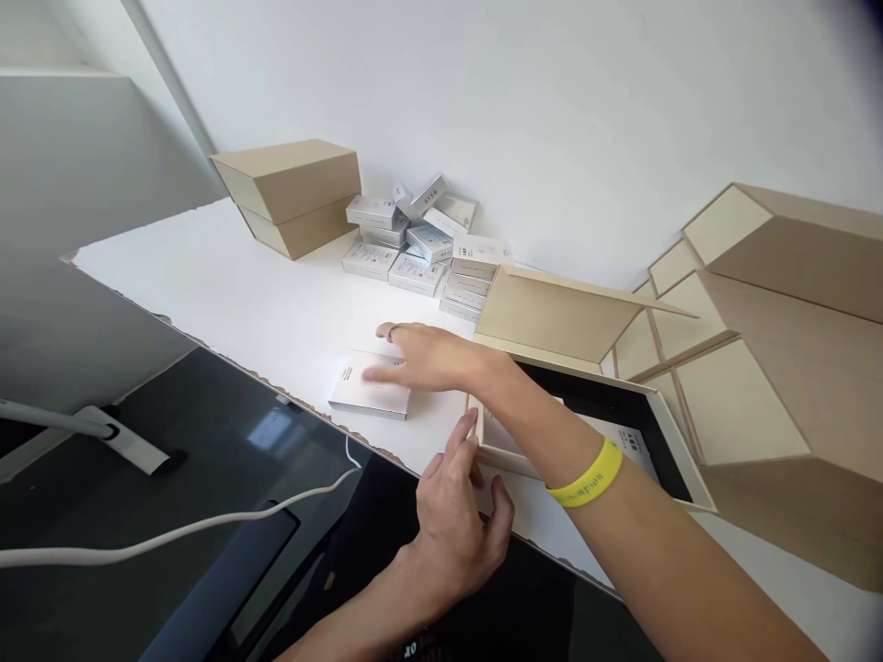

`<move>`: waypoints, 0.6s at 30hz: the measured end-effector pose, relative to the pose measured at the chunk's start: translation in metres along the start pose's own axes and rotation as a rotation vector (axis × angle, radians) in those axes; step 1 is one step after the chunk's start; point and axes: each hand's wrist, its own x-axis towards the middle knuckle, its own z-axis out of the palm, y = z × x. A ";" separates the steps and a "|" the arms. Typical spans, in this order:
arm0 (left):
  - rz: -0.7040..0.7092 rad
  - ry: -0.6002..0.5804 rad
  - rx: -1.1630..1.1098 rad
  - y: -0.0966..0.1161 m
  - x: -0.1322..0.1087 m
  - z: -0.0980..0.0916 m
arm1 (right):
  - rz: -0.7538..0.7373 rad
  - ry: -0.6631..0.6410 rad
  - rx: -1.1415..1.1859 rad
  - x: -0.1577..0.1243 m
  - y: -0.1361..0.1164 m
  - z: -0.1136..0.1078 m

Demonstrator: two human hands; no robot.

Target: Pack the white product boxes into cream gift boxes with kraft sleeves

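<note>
My right hand (428, 357), with a yellow wristband and a ring, reaches across to the left over a small white box (369, 391) lying flat near the table's front edge. Its fingers are spread and nothing is gripped in them. My left hand (459, 510) rests against the near left corner of an open beige box (680, 450), fingers apart. That box has a black lining, and its lid (558, 313) stands raised at the back. White packages with print lie inside, partly hidden by my right forearm.
Several small white boxes (418, 234) are piled by the wall. Two beige boxes (296, 188) are stacked at the back left, and several larger ones (751, 395) at the right. A white cable (207, 531) hangs below the ragged table edge.
</note>
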 end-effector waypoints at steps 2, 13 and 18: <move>-0.021 -0.022 0.027 0.002 0.002 -0.003 | -0.064 -0.047 -0.022 0.002 -0.012 0.004; -0.062 -0.081 0.030 -0.001 0.004 -0.005 | 0.217 0.104 0.014 -0.149 0.024 -0.072; -0.059 -0.074 0.071 0.000 0.008 -0.007 | 0.520 0.038 -0.057 -0.222 0.044 -0.060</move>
